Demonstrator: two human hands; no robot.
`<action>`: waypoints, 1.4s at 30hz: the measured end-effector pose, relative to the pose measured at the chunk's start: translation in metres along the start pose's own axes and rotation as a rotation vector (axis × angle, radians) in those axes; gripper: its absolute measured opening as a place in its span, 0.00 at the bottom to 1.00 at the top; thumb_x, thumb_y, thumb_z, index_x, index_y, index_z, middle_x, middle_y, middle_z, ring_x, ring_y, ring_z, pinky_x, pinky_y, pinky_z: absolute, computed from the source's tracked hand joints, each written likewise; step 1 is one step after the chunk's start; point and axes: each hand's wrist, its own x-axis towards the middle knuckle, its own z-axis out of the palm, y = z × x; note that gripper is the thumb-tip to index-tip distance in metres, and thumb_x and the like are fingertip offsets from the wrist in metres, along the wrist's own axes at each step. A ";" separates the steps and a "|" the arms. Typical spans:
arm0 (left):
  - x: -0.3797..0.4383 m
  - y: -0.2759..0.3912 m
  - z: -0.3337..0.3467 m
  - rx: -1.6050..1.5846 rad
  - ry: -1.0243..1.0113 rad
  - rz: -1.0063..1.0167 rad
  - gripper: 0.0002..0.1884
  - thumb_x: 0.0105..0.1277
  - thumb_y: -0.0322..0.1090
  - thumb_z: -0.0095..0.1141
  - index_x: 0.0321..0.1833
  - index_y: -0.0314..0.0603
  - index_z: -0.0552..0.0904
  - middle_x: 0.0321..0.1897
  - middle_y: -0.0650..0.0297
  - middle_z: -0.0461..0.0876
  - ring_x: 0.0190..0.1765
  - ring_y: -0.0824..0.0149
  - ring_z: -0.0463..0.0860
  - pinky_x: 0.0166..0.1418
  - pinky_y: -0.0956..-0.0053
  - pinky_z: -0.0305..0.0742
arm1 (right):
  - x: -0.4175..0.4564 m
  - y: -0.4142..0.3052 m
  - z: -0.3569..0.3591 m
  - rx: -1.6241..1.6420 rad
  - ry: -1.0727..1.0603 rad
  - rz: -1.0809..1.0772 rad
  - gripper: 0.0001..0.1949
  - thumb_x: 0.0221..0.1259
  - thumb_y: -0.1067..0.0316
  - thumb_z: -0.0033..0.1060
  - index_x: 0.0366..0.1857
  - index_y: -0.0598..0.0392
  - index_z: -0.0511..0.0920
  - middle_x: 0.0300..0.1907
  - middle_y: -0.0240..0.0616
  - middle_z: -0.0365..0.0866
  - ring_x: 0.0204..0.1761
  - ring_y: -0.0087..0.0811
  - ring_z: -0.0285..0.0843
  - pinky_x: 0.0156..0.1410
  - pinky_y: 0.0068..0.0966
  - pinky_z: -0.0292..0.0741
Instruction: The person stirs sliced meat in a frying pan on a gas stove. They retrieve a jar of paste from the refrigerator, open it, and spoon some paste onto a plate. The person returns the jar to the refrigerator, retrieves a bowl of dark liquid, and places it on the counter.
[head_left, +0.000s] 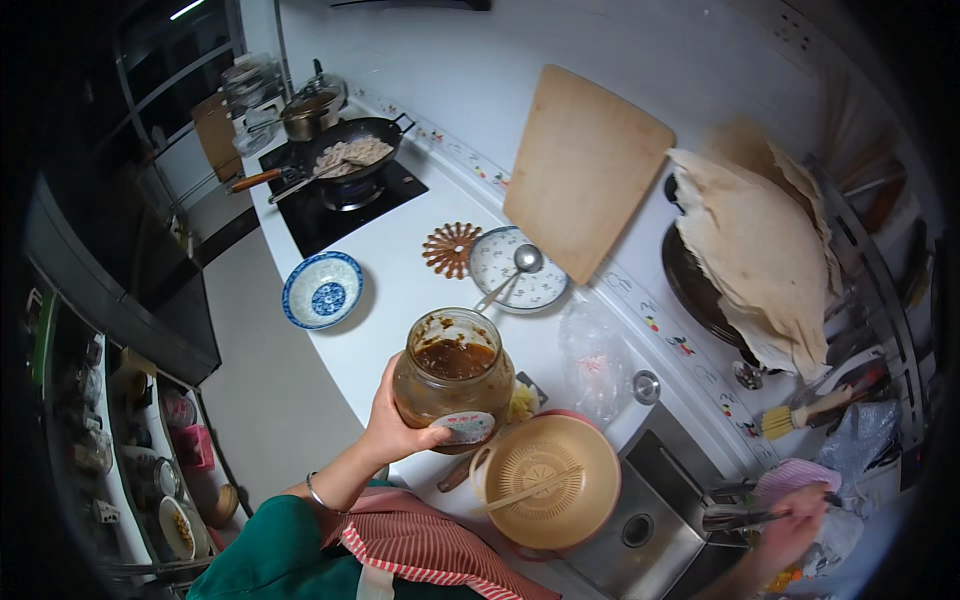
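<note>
My left hand grips an open glass jar with a label, tilted so that its mouth faces me. Brown sauce lies inside and smears the inner glass. At the lower right, my right hand is blurred beside metal fittings near the sink; whether it holds something cannot be made out. Behind the jar, a metal spoon rests on a patterned plate. A blue-and-white bowl stands near the counter's front edge. Below the jar sits a yellow colander with chopsticks across it.
A wok of pale sliced food sits over a lit burner, its wooden handle overhanging the counter. A wooden cutting board leans on the wall. The steel sink lies right of the colander; a plastic bag lies behind it.
</note>
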 end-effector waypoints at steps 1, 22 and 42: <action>-0.002 0.000 -0.009 0.019 0.004 0.015 0.54 0.42 0.46 0.79 0.69 0.34 0.58 0.62 0.57 0.69 0.65 0.63 0.70 0.69 0.65 0.64 | -0.022 0.041 0.027 0.190 -0.037 0.076 0.13 0.72 0.67 0.43 0.56 0.58 0.65 0.31 0.29 0.63 0.26 0.20 0.57 0.30 0.18 0.64; 0.016 -0.014 -0.305 0.147 -0.075 0.058 0.56 0.41 0.49 0.79 0.68 0.32 0.57 0.61 0.51 0.70 0.63 0.57 0.73 0.67 0.61 0.68 | -0.318 0.354 0.332 -0.036 -0.099 1.159 0.11 0.74 0.69 0.40 0.53 0.57 0.71 0.37 0.47 0.76 0.41 0.42 0.78 0.46 0.38 0.80; 0.033 -0.096 -0.234 0.374 -0.217 -0.174 0.42 0.42 0.38 0.77 0.61 0.39 0.69 0.53 0.54 0.78 0.56 0.56 0.80 0.59 0.65 0.74 | -0.313 0.337 0.307 -0.670 0.233 0.940 0.14 0.71 0.72 0.42 0.57 0.62 0.71 0.30 0.40 0.76 0.27 0.25 0.71 0.34 0.20 0.71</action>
